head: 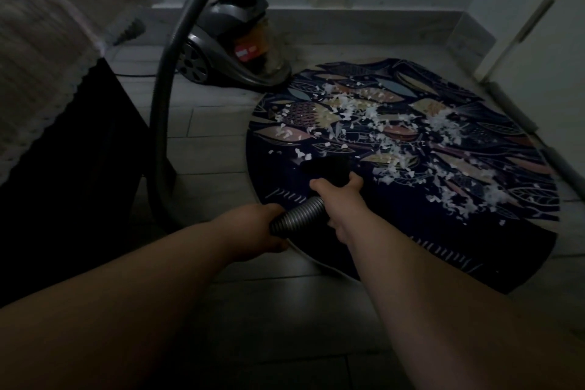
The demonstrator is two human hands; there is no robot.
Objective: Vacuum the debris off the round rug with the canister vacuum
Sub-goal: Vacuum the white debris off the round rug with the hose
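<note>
Round rug (411,250): flat, thin, dark ground printed with leaves and fish. It lies on the tiled floor (205,123), its far-left edge just beside the canister vacuum (231,47)

Debris (395,133): small white torn scraps, paper-like and light, thick across the rug's middle and right, while the near edge shows almost none

Nozzle (326,166): short, black, matte, set on the rug towards its near-left edge, at the fringe of the scraps

Hose (297,218): ribbed, grey, flexible where we hold it, with a smoother dark length arching up to the canister's top

Left hand (262,228): fingers clamped round the ribbed hose

Right hand (340,199): fingers clamped round the nozzle's neck

Risks, as we judge them:
- the thin rug may lift or bunch into the nozzle under suction
- a fast sweep may scatter the light scraps onto the floor
- larger scraps may clog the narrow mouth
- pulling the hose taut may drag or tip the canister onto the rug's edge
</note>
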